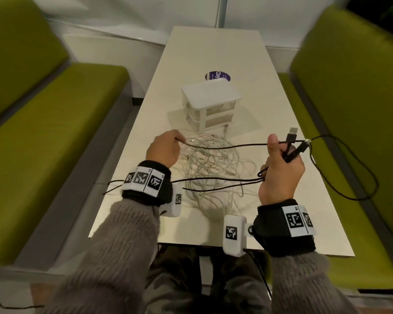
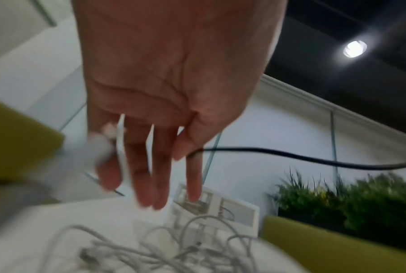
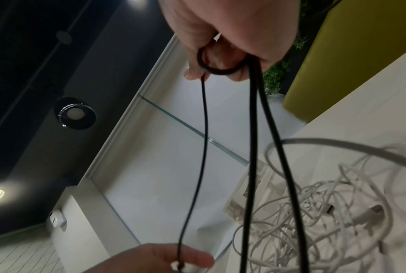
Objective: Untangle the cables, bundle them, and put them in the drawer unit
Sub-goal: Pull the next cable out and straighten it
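Fingers [image 1: 288, 152] of the right hand [image 1: 279, 168] were curled round gathered loops of the black cable [image 1: 225, 146], apparently to build a bundle, while the left hand [image 1: 165, 147] pinched its strand taut. White cables [image 1: 211, 164] lay tangled mid-counter [image 1: 216, 55], before the drawer unit [image 1: 210, 102].

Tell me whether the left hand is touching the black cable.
Touching. In the left wrist view the left hand pinches the black cable between thumb and forefinger; the head view shows the same strand running across to the right hand.
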A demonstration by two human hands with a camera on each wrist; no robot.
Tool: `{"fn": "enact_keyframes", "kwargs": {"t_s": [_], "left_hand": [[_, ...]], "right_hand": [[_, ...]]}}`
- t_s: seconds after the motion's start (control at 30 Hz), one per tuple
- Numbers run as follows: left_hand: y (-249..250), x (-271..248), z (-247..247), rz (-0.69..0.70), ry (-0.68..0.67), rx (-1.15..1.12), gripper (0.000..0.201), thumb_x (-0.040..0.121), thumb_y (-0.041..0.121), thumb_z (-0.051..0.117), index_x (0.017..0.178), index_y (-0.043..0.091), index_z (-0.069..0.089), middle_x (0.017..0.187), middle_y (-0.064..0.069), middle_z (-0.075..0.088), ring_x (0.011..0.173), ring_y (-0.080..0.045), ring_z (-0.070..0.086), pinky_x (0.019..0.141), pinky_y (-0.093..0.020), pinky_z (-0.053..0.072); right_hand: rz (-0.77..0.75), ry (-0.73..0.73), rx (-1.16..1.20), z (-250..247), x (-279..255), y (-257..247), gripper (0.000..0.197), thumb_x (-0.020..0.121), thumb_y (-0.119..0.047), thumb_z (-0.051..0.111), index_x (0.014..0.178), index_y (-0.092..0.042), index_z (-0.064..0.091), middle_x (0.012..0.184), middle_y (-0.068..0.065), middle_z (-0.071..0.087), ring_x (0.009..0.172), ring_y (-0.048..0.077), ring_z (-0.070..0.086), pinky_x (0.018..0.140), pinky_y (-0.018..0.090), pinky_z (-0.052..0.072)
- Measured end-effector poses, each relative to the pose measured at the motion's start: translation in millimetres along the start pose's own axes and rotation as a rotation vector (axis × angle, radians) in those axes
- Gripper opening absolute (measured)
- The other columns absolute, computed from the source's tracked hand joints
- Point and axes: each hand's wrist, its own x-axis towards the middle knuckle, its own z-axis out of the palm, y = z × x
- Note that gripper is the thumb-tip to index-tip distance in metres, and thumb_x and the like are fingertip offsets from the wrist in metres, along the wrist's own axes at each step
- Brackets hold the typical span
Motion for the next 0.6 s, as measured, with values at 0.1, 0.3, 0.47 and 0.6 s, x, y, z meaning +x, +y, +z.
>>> {"fn": "enact_keyframes", "kwargs": {"t_s": [0.1,0.3,0.47,0.6], "left_hand": [[-10,-16,-5,-0.111,-0.091,0.224,0.046,0.088,0.001,0.035,0.124,0.020,0.055,0.130,-0.014,0.052,0.120,-0.034,0.045,0.101,-0.044,0.039],[47,-62,9,0.347,-0.265,-0.430,0.037,0.097,0.039,0.041,0.129,0.023,0.050,0.126,0.003,0.059,0.115,-0.003,0.053,0.100,-0.027,0.041],[62,-64,11,0.425,-0.235,-0.297,0.028,0.094,0.037,0.049,0.104,0.016,0.064,0.092,0.001,0.062,0.083,-0.008,0.056,0.077,-0.024,0.045],[62,-58,-25,0.552,0.052,-0.145,0.021,0.092,0.028,0.055,0.089,0.013,0.070,0.076,0.016,0.044,0.076,-0.004,0.039,0.069,-0.009,0.030]], "right_hand": [[0.005,-0.104,-0.076,5,-7,5,0.024,0.082,-0.023,0.074,0.068,-0.020,0.055,0.056,-0.008,0.048,0.056,0.011,0.040,0.058,0.027,0.037],[0.037,-0.296,-0.110,16,-26,14,0.024,0.081,-0.013,0.074,0.066,-0.015,0.055,0.052,-0.013,0.055,0.048,0.000,0.049,0.056,0.018,0.040],[0.040,-0.386,-0.215,11,-29,9,0.017,0.084,-0.019,0.071,0.072,-0.013,0.061,0.044,-0.016,0.050,0.044,-0.002,0.045,0.052,0.016,0.036],[0.030,-0.403,-0.298,6,-32,8,0.034,0.078,-0.047,0.064,0.070,-0.014,0.066,0.043,-0.017,0.048,0.047,0.000,0.041,0.054,0.018,0.031]]}}
